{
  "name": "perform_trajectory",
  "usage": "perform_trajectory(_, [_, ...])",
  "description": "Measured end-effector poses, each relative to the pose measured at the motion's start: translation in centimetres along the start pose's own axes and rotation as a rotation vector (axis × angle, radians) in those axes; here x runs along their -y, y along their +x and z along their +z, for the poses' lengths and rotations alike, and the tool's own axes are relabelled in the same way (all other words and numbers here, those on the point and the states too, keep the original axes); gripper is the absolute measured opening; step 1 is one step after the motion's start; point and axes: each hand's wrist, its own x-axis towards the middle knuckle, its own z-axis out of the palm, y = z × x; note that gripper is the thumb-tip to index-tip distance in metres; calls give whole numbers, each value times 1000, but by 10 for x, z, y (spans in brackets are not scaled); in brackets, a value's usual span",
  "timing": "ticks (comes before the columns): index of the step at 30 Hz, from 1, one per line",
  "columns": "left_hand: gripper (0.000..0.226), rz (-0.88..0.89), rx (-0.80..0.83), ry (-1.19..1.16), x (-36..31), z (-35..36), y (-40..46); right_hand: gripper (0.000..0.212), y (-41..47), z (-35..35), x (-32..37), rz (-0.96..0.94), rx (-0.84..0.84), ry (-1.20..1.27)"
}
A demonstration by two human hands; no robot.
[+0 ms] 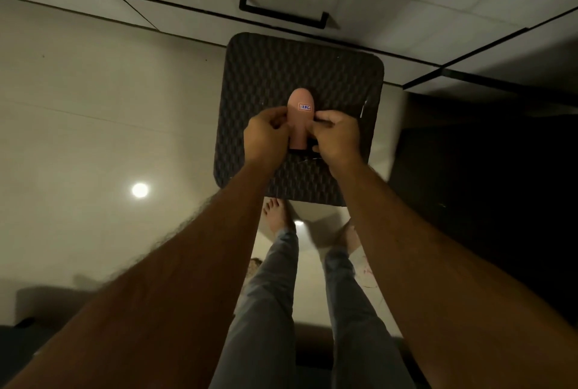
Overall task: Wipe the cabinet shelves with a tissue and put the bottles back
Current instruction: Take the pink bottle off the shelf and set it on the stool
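Note:
A pink rounded bottle (299, 113) with a small red-edged label stands over a dark woven stool (250, 76), near the middle of the view. My left hand (266, 135) grips its left side. My right hand (336, 135) pinches its right side, with fingers also near the dark cap at the bottom. Both arms reach forward from the lower corners. No tissue is visible. The cabinet shelves themselves are hidden behind closed doors.
Pale cabinet fronts run along the top, one with a black bar handle (283, 15). A dark open area (488, 176) lies to the right. My bare feet and grey trousers (281, 295) stand on the glossy pale floor below the stool.

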Motion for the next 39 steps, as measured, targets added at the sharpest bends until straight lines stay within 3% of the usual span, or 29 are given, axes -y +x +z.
perform_trajectory(7, [40,7,-59,77,-17,-8,-35,28,-25,-33,3,-10,-13,27])
perform_trajectory(14, [41,150,-60,227,-35,0,-103,26,-77,-78,3,-117,-50,-57])
perform_trajectory(24, [51,304,-14,367,-78,31,-287,21,-216,-220,-17,-331,-74,-169])
perform_trajectory(31, [52,524,3,506,-123,64,-398,26,-304,-353,-31,-433,-216,-214])
perform_trajectory(39, [55,809,69,614,-191,91,-460,30,-376,-415,-39,-485,-396,-184])
